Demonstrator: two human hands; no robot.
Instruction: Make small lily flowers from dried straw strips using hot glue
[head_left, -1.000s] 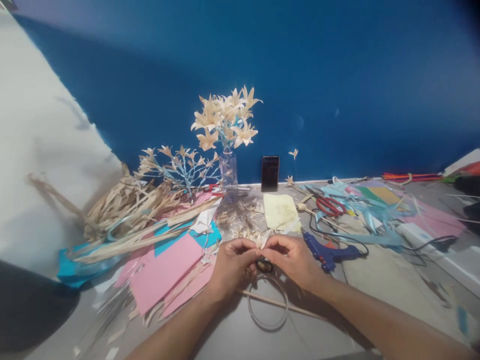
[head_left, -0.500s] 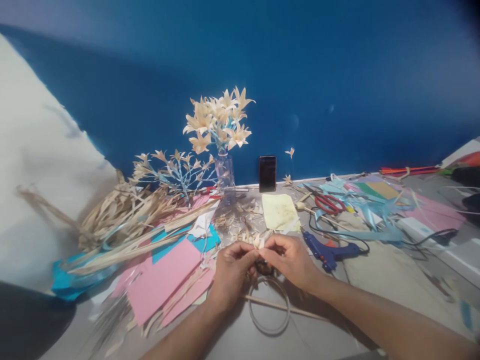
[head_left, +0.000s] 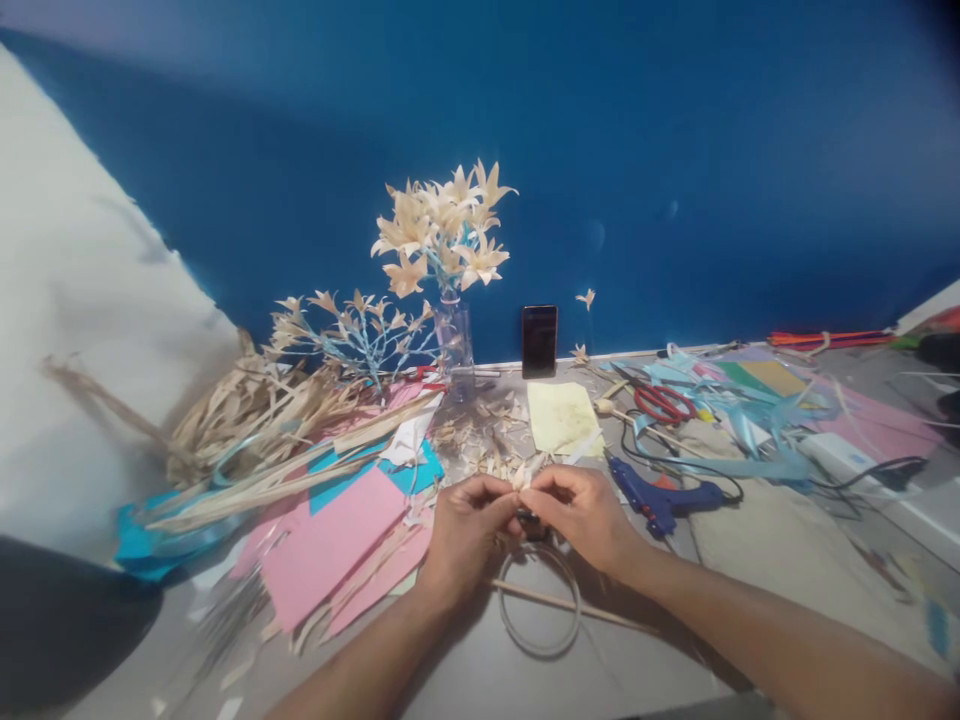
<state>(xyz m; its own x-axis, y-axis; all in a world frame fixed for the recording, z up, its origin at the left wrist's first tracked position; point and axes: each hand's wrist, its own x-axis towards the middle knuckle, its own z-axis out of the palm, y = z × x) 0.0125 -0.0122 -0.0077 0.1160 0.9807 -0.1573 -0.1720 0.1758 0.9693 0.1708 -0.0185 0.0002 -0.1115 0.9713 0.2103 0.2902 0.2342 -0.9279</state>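
Observation:
My left hand (head_left: pixel 472 530) and my right hand (head_left: pixel 581 515) meet fingertip to fingertip above the near middle of the work surface. Both are closed in a pinch on a small pale husk piece (head_left: pixel 523 484), mostly hidden by the fingers. A dark object partly shows beneath the fingertips; its kind is unclear. Just below the hands lie a thin grey ring (head_left: pixel 540 655) and a thin wooden stick (head_left: pixel 615 618) that crosses it. Pale husk scraps (head_left: pixel 491 455) are scattered beyond my fingers.
A clear bottle (head_left: pixel 454 350) holds cream flowers (head_left: pixel 446 225) by the blue wall, beside an upright phone (head_left: pixel 539 342). Dried husks (head_left: pixel 225 415) and pink paper (head_left: pixel 334 548) lie left. At right are a blue glue gun (head_left: pixel 664 497), its cord, red-handled scissors (head_left: pixel 664 403) and ribbons.
The view has shifted slightly, so the scene sits a little higher and to the right. My hands keep the same pinch, with only slight finger movement.

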